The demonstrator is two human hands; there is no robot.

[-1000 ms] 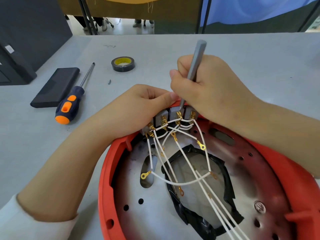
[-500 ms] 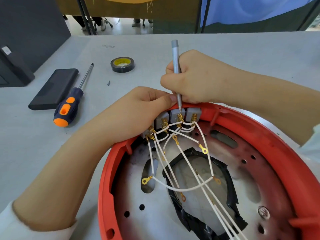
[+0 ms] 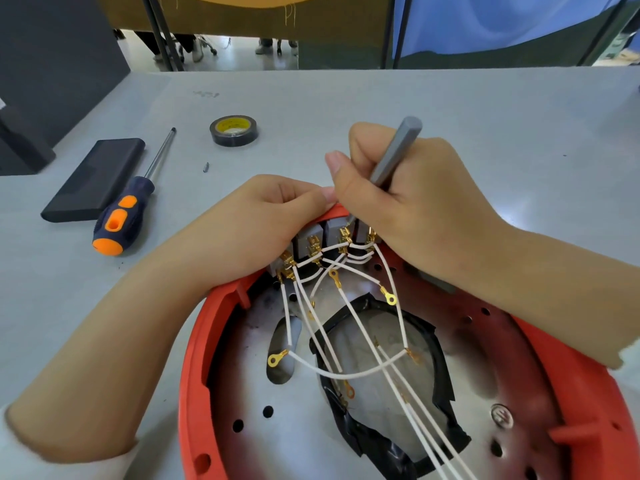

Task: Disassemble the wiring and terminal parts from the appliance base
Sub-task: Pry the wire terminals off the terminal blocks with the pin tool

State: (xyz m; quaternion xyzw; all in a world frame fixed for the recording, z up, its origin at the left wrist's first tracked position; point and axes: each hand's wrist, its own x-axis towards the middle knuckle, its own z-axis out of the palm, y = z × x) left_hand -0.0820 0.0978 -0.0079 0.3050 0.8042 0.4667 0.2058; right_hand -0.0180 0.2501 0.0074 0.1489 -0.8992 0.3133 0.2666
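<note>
The red round appliance base [image 3: 201, 344] lies open side up in front of me. Grey terminal blocks [image 3: 310, 239] with brass connectors sit at its far rim, and white wires [image 3: 346, 374] with gold ring lugs fan out from them over the metal floor. My left hand [image 3: 256, 223] grips the rim beside the blocks, fingers curled over the edge. My right hand [image 3: 405, 199] holds a slim grey screwdriver [image 3: 394, 154], tilted right, with its tip down at the terminal blocks.
On the grey table to the left lie an orange-and-navy screwdriver [image 3: 121, 216], a flat black case [image 3: 95, 178], a roll of black tape [image 3: 233, 130] and a small loose screw [image 3: 206, 167]. A dark box stands at the far left edge.
The grey screwdriver has tipped from nearly upright to leaning right, and my right hand has shifted right and nearer over the blocks. My left hand stays on the rim.
</note>
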